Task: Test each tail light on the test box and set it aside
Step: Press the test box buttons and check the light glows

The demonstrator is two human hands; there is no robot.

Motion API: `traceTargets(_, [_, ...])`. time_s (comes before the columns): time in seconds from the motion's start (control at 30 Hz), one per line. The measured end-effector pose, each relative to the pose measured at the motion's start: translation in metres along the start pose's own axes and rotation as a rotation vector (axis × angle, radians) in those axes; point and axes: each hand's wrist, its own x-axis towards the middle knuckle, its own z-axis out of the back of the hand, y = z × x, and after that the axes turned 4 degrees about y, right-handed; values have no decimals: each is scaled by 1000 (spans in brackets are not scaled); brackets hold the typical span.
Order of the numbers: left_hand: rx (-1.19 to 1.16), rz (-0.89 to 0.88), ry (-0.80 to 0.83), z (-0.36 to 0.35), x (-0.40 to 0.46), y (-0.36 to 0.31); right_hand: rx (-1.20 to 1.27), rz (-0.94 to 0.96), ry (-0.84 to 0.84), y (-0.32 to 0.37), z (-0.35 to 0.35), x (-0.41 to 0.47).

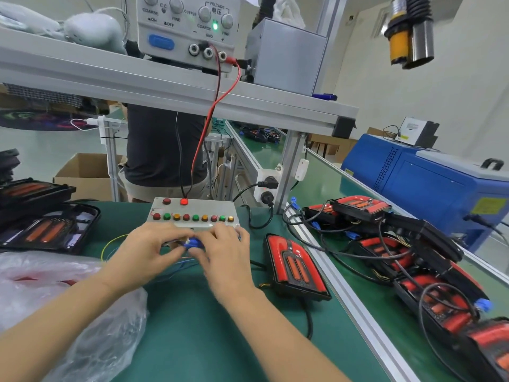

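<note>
Left hand: the left hand [143,250] sat at centre frame, fingers curled in, pinching at a blue connector [193,244] from its left side; grip looked closed on it, though motion blur hid the exact fingertip contact.
Right hand: the right hand [225,252] met the left from the right, fingers bent down over the same blue connector, grasping it.
Blue connector: small, mostly covered by both hands, just in front of the test box's near edge; thin blue and yellow wires [115,241] trailed from it to the lower left.
Test box: the test box [192,213] lay flat on the green mat [192,326], centre frame, just beyond the hands; a row of 9 round buttons in red, green and amber, plus 2 red ones behind, the right 1 lit.
Tail light: 1 tail light [296,267] lay lens-up on the mat, right of the right hand and apart from it, its black cable [308,321] running toward the lower edge.
Tail light pile: more red-and-black units [413,271] heaped with tangled cables at right of frame, beyond the aluminium rail [344,293].
Trays: black trays [46,230] with orange parts at left of frame.
Plastic bag: clear bag [82,326] at lower left, under the left forearm.
Power supply: power supply [187,26] on the upper shelf, top centre, green lamp lit; red lead [212,114] dropped to the test box.
Background: a person in a dark shirt [162,144] stood behind the bench; blue machine [427,175] at right.
</note>
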Motion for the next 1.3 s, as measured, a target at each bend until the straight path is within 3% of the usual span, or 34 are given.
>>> traceTargets(0.17, [335, -95, -60, -6, 4, 5, -213, 72, 70, 4, 1, 9])
traceTargets(0.27, [386, 3, -110, -1, 8, 14, -141, -22, 112, 2, 8, 11])
traceTargets(0.37, [414, 188, -2, 13, -2, 38, 196, -229, 83, -18, 27, 7])
traceTargets(0.47, [602, 177, 133, 7, -14, 47, 691, -435, -77, -45, 48, 5])
traceTargets(0.57, [671, 125, 30, -4, -7, 21, 1164, -706, -307, -81, 66, 5])
traceTargets(0.63, [636, 37, -12, -12, 0, -2, 1266, -886, -355, -110, 73, -1])
traceTargets(0.7, [460, 55, 74, -26, 6, -29, 1079, -1051, -290, -138, 73, -13])
traceTargets(0.77, [164, 275, 282, -46, 12, -56, 912, -1153, -221, -154, 64, -25])
traceTargets(0.87, [-223, 601, 548, -81, 22, -87, 881, -1221, -71, -161, 50, -42])
traceTargets(0.93, [-453, 762, 614, -100, 28, -103, 752, -1208, 31, -164, 46, -48])
traceTargets(1.03, [-777, 908, 601, -118, 36, -118, 628, -1155, 120, -163, 50, -54])
traceTargets(1.13, [-1003, 1043, 475, -131, 48, -124, 661, -1098, 180, -159, 50, -60])
traceTargets(1.3, [-1135, 1081, 246, -137, 44, -113, 1120, -1084, 124, -143, 48, -70])
